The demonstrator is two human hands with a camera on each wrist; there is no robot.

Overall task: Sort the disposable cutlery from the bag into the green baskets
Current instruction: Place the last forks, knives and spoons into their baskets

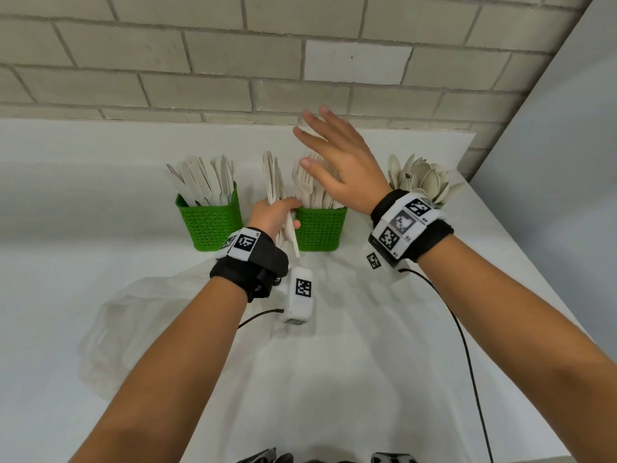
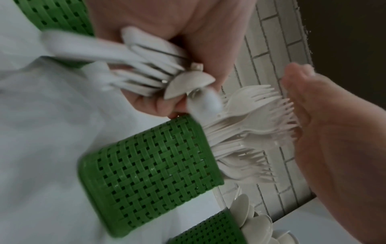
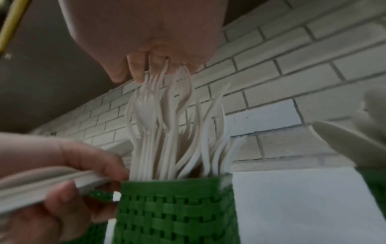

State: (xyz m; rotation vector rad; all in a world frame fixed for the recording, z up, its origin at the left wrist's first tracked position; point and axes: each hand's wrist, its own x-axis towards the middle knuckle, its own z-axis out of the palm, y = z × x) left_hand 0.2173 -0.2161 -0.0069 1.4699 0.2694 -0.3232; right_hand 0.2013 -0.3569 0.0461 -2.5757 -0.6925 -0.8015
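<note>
Three green baskets stand in a row on the white table. The left basket (image 1: 209,223) holds knives, the middle basket (image 1: 320,230) holds forks (image 1: 309,188), the right one, mostly hidden behind my right wrist, holds spoons (image 1: 422,177). My left hand (image 1: 275,218) grips a bundle of white cutlery (image 1: 275,182) just left of the middle basket (image 2: 150,170). My right hand (image 1: 329,155) hovers flat, fingers straight, over the fork tips (image 3: 165,105), touching them. The empty-looking clear bag (image 1: 140,329) lies at the front left.
A brick wall (image 1: 233,61) runs close behind the baskets. The table's right edge (image 1: 521,262) slants past the spoon basket. Black cables (image 1: 467,355) trail from both wrist units across the table front.
</note>
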